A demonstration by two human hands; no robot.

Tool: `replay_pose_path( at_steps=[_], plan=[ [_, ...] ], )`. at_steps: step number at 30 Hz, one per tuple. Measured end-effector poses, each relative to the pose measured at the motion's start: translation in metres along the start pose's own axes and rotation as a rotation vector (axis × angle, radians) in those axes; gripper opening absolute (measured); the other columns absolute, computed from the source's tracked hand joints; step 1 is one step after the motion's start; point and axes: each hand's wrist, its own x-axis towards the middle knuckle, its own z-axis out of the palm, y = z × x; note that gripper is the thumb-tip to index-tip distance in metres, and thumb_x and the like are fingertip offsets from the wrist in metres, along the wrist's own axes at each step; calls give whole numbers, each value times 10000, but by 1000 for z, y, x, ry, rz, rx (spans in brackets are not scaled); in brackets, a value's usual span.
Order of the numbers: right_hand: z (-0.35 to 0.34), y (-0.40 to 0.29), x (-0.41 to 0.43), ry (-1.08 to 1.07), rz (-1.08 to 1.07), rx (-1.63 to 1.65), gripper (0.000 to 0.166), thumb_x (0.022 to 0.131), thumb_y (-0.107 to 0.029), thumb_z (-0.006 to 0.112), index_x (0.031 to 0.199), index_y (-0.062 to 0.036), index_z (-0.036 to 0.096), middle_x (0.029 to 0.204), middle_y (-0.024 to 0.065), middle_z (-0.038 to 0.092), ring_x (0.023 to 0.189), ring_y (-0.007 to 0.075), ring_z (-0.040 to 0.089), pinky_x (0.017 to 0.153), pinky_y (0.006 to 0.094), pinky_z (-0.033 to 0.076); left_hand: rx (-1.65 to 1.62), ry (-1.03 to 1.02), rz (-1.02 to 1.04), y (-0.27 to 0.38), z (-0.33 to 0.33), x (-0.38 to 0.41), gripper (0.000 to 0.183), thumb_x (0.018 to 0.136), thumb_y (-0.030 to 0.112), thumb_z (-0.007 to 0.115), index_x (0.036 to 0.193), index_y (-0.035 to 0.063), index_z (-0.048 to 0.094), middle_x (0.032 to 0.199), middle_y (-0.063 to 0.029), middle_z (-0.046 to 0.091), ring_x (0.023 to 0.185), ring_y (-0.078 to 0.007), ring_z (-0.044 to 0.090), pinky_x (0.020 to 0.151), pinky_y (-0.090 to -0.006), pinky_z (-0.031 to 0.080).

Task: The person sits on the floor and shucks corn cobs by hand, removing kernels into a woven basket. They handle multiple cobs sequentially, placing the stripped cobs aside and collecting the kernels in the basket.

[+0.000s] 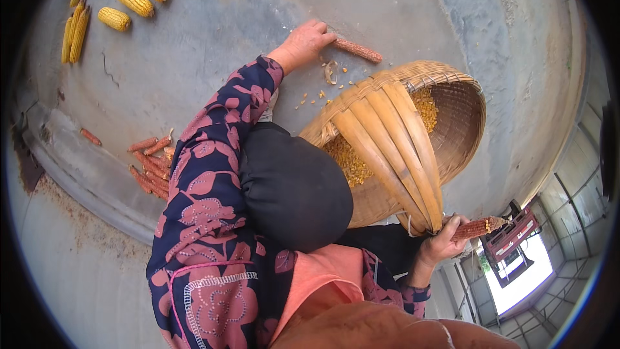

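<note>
My left hand (306,43) reaches out over the concrete floor, its fingers closed on one end of a bare reddish corn cob (357,50). My right hand (444,239), beside the foot of the basket's handle, grips another corn cob (477,229) with a few yellow kernels near its tip. Between the hands stands a woven basket (457,131), crossed by a broad handle of bamboo strips (390,148). Yellow corn kernels (349,161) lie inside it, partly hidden under the handle. Loose kernels (321,93) and a scrap of husk (331,72) are scattered on the floor near the basket.
Several full corn ears (134,1) lie at the upper left. A pile of bare cobs (151,167) sits beyond my left sleeve, near a raised concrete edge (97,169). My black-clad knee (295,186) is against the basket. A red machine (511,235) stands by a bright doorway.
</note>
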Motion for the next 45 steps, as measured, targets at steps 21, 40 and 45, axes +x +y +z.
replay_pose_path(
  at_steps=[21, 40, 45],
  plan=[
    [24, 13, 22, 76, -248, 58, 153, 945, -124, 606, 960, 24, 570, 751, -9, 508, 667, 91, 460, 594, 264, 384, -7, 326, -965, -29, -2, -256, 328, 839, 156, 661, 1161, 126, 604, 1043, -152, 608, 986, -361, 600, 834, -450, 500],
    [19, 30, 18, 109, -276, 6, 374, 931, -211, 633, 1157, 84, 592, 881, 73, 606, 755, 165, 528, 704, 321, 461, -209, 994, -2095, -66, -111, -423, 384, 843, 225, 660, 1101, -54, 613, 1068, -222, 639, 971, -345, 654, 816, -426, 525],
    [21, 18, 18, 132, -302, -36, 363, 926, -225, 631, 1046, 116, 597, 832, 116, 616, 709, 196, 526, 656, 356, 454, 325, 581, -2013, -75, -125, -411, 751, 829, 351, 703, 1416, 31, 359, 1472, -237, 332, 1358, -383, 349, 1090, -454, 344]
  ],
)
